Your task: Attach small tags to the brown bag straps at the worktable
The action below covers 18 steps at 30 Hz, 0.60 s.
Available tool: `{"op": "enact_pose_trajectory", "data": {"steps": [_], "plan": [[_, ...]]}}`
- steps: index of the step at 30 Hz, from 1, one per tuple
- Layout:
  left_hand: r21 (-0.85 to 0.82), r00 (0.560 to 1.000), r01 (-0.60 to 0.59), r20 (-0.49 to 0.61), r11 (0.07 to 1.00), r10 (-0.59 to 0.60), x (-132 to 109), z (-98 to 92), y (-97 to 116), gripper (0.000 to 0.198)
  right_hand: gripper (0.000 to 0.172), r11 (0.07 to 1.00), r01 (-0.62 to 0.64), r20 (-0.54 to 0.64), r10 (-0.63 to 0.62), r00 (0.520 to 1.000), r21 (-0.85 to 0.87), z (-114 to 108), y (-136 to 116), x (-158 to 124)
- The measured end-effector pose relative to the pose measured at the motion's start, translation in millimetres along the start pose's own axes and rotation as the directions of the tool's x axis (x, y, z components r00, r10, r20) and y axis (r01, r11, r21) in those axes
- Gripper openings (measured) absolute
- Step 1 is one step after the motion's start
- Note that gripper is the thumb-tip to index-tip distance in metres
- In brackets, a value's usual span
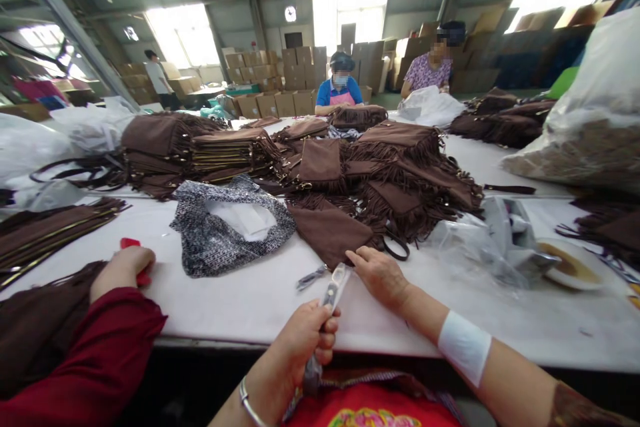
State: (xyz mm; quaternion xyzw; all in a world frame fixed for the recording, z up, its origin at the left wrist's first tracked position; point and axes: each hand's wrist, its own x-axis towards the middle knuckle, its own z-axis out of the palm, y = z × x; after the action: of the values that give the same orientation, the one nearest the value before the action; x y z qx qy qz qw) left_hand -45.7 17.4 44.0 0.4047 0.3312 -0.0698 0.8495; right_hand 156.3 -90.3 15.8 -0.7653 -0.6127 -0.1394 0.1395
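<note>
My left hand (306, 337), with a silver bangle on the wrist, is closed around a small pair of thread snips (334, 288) at the near table edge; the pale tip of the snips points away from me. My right hand (380, 275), with a white band on the wrist, lies on the white table (240, 300) with fingers stretched out, touching the tip of the snips and the near corner of a brown fringed bag (330, 232). That bag lies flat in front of a heap of the same brown bags (400, 173).
A co-worker's hand (123, 268) in a red sleeve holds something red at the left. A patterned cloth pouch (220, 233) lies mid-table. Stacked brown bags (200, 147), crumpled clear plastic (480, 240), a white dish (570, 265) and big plastic sacks (590, 113) surround them. Two people sit at the far side.
</note>
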Motion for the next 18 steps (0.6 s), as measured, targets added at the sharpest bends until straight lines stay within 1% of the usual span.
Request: {"op": "enact_pose_trajectory", "data": {"steps": [1, 3, 5, 6, 7, 8, 9, 10, 11, 13, 14, 15, 16, 18], "plan": [[-0.001, 1.000, 0.004, 0.005, 1.000, -0.004, -0.1, -0.6, 0.1, 0.022, 0.037, 0.999, 0.021, -0.020, -0.020, 1.000, 0.028, -5.2, -2.0, -3.3], [0.006, 1.000, 0.002, 0.023, 1.000, -0.002, 0.2, -1.0, 0.0, 0.023, 0.037, 0.985, 0.148, -0.038, -0.145, 0.989, 0.088, -16.2, -11.6, -8.4], [0.027, 0.998, -0.018, 0.053, 0.999, 0.017, 1.1, -0.4, -1.0, 0.024, 0.033, 0.946, 0.291, -0.037, -0.289, 0.957, 0.142, -24.5, -25.2, -9.6], [0.048, 0.998, -0.030, 0.059, 0.998, 0.027, 1.7, 0.0, -2.0, 0.024, 0.029, 0.928, 0.334, -0.039, -0.332, 0.942, 0.166, -26.9, -31.5, -8.4], [0.078, 0.998, -0.043, 0.048, 0.996, 0.039, 2.4, 0.4, -3.3, 0.024, 0.026, 0.916, 0.355, -0.044, -0.353, 0.935, 0.187, -28.1, -36.7, -6.2], [0.125, 0.998, -0.061, 0.013, 0.990, 0.060, 3.2, 0.5, -4.6, 0.023, 0.024, 0.908, 0.364, -0.045, -0.363, 0.931, 0.205, -28.2, -40.3, -3.2], [0.197, 0.993, -0.100, -0.035, 0.975, 0.109, 4.0, 0.3, -5.9, 0.024, 0.023, 0.902, 0.371, -0.041, -0.372, 0.927, 0.219, -27.7, -42.1, 0.4], [0.293, 0.977, -0.168, -0.080, 0.941, 0.199, 4.8, -0.3, -6.9, 0.025, 0.022, 0.896, 0.382, -0.029, -0.386, 0.922, 0.224, -26.9, -42.6, 4.3], [0.401, 0.943, -0.252, -0.105, 0.881, 0.317, 5.8, -1.4, -7.7, 0.026, 0.022, 0.889, 0.398, -0.009, -0.406, 0.914, 0.225, -26.4, -41.9, 8.3], [0.585, 0.840, -0.402, -0.072, 0.705, 0.538, 7.7, -4.4, -8.4, 0.028, 0.022, 0.872, 0.434, 0.042, -0.454, 0.890, 0.228, -27.3, -39.8, 16.1], [0.641, 0.795, -0.441, -0.045, 0.629, 0.604, 8.4, -6.1, -8.8, 0.028, 0.021, 0.863, 0.447, 0.069, -0.474, 0.878, 0.233, -29.2, -39.4, 19.6], [0.670, 0.770, -0.456, -0.034, 0.586, 0.638, 8.7, -7.5, -9.6, 0.027, 0.020, 0.858, 0.453, 0.095, -0.486, 0.869, 0.241, -32.0, -40.1, 22.8], [0.683, 0.762, -0.449, -0.045, 0.577, 0.646, 8.2, -8.6, -10.9, 0.026, 0.018, 0.855, 0.453, 0.119, -0.492, 0.862, 0.253, -35.6, -41.9, 25.4], [0.679, 0.771, -0.422, -0.080, 0.601, 0.632, 4.3, -9.0, -15.1, 0.026, 0.018, 0.851, 0.436, 0.143, -0.490, 0.860, 0.292, -42.1, -47.4, 27.6]]}}
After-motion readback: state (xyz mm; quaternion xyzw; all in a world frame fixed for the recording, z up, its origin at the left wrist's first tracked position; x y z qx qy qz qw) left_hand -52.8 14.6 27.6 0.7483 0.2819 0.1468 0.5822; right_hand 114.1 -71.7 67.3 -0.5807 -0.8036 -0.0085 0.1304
